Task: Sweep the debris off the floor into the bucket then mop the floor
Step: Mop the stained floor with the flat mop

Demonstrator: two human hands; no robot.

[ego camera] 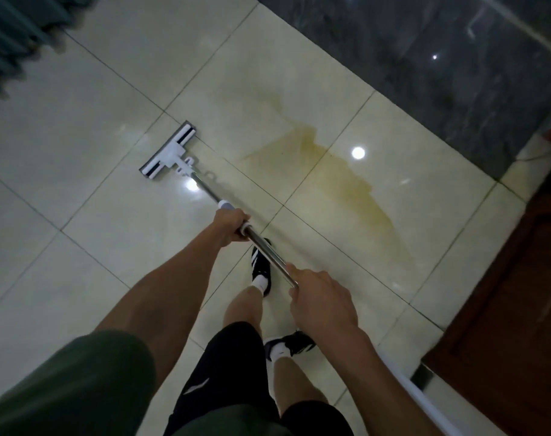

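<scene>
Mopping step in hand, by judgement; no debris or bucket shows in view.

Far left, top: a dark ribbed curtain (pixel 13 33) at the frame edge.
Left of centre: the mop head (pixel 168 154), flat on the pale tile floor (pixel 79 121), with the metal handle (pixel 264 247) running back toward the person.
Centre: the left hand (pixel 230 226), fingers wrapped round the handle at its grey collar.
Right of centre: the right hand (pixel 322 298), closed on the handle's upper end, knuckles up.
Further right: a yellowish stain (pixel 340 171) spread across several tiles, well apart from the mop head.
Far right: a dark stone wall (pixel 440 73) and a brown wooden door (pixel 519 294).

Next move likely calls for swinging the mop head rightward onto the stain.
</scene>
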